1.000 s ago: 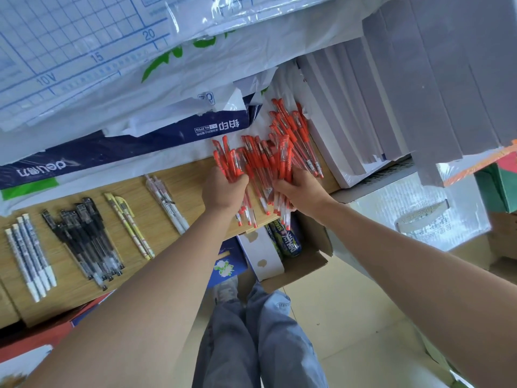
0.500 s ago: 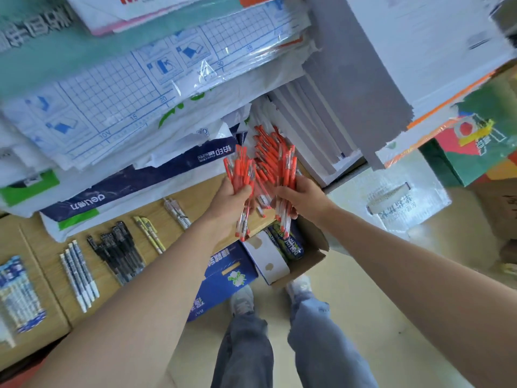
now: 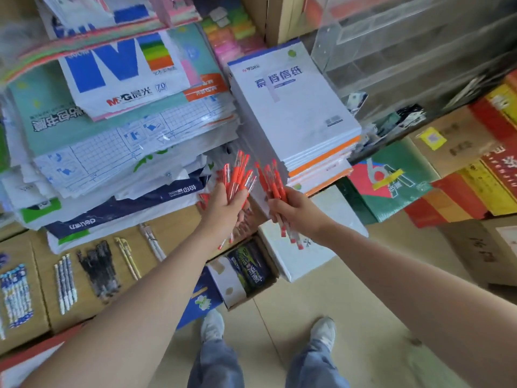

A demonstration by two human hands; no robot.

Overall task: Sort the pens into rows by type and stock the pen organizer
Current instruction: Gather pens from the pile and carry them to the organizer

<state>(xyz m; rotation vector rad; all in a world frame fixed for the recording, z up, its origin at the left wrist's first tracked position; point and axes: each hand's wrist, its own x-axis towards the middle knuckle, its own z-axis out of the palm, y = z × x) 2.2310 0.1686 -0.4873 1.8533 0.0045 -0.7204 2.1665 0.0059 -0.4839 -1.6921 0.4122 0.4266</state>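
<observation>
My left hand (image 3: 223,208) grips a bunch of red pens (image 3: 240,175), caps pointing up, lifted off the wooden shelf (image 3: 173,228). Just to its right, my right hand (image 3: 293,210) grips a second bunch of red pens (image 3: 272,180). A few more red pens (image 3: 203,198) lie on the shelf behind my left hand. Sorted rows lie on the shelf to the left: black pens (image 3: 99,266), white pens (image 3: 65,281), yellow pens (image 3: 127,256), clear pens (image 3: 152,240) and blue-patterned pens (image 3: 16,295). A clear acrylic organizer (image 3: 405,43) stands at the upper right.
Stacks of packaged paper (image 3: 117,121) and white writing pads (image 3: 293,107) rise behind the shelf. An open cardboard box (image 3: 246,273) sits under the shelf edge. Coloured cartons (image 3: 461,169) crowd the right. My feet (image 3: 212,326) stand on the floor below.
Both hands lifted away from the shelf and moved apart, splitting the red pens into two bunches. The camera tilted up, showing the paper stacks and acrylic organizer.
</observation>
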